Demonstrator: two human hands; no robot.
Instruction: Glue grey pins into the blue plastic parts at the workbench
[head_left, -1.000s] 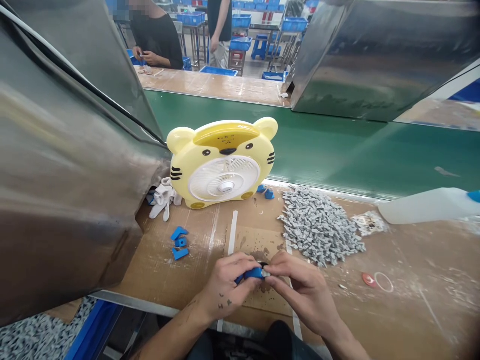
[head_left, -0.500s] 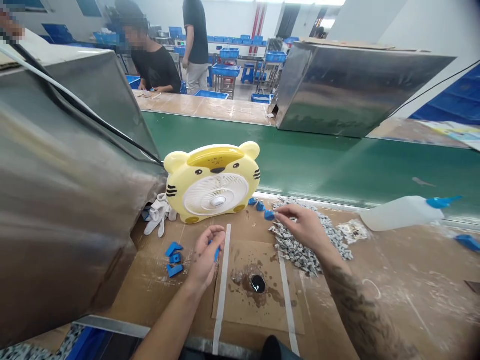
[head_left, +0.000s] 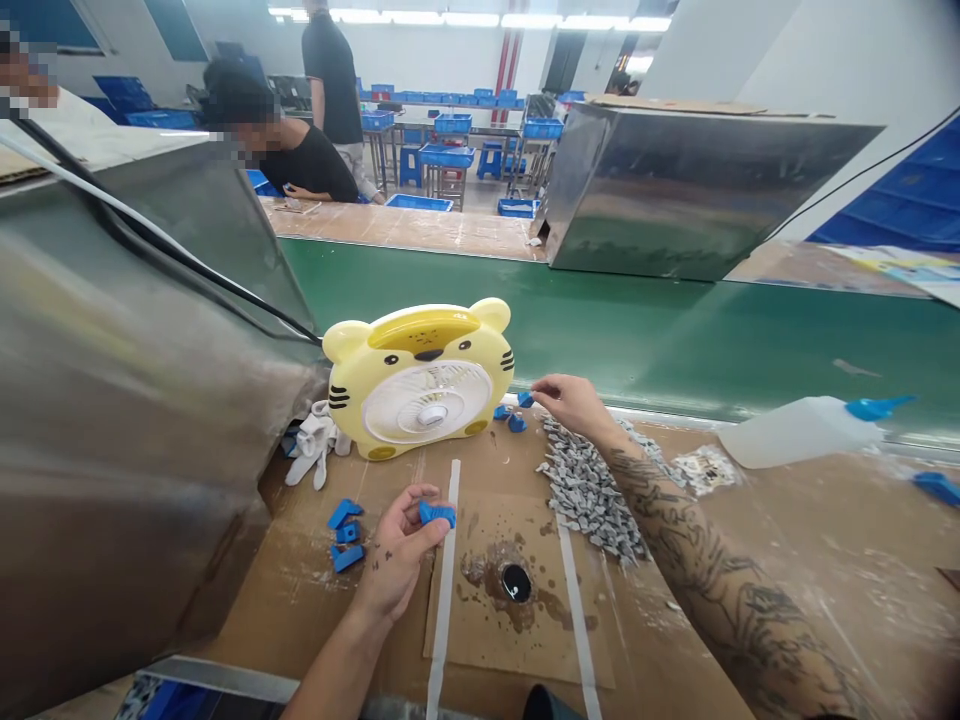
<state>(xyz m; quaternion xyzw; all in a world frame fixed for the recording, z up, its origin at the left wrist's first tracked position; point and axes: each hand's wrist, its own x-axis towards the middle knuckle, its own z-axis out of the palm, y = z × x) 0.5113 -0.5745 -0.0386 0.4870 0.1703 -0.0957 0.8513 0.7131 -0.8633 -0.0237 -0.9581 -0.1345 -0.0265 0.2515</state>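
Note:
My left hand [head_left: 401,545] is closed, thumb and fingers gripping a small blue plastic piece [head_left: 436,514] with a ridged side, above the left tape strip. My right hand [head_left: 574,404] reaches to the back of the bench, its fingertips pinching another blue plastic piece [head_left: 526,399]. Two more blue pieces [head_left: 516,423] lie close by, beside the yellow animal-face fan [head_left: 346,385]. Below my right wrist spreads a heap of small grey parts [head_left: 592,490]. Several blue pieces [head_left: 347,533] lie to the left of my left hand.
A cardboard sheet [head_left: 480,640] with wet spots, a round black spot [head_left: 516,582] and tape strips lies in front. White gloves [head_left: 315,440] are left of the fan. A bottle [head_left: 802,432] lies at right. Metal housings [head_left: 712,190] flank the green belt [head_left: 637,320]; people are beyond.
My right hand has moved back and slightly left, a blue piece at its fingertips. My left hand has turned, bringing its blue piece into clearer view. The head view has tilted up slightly.

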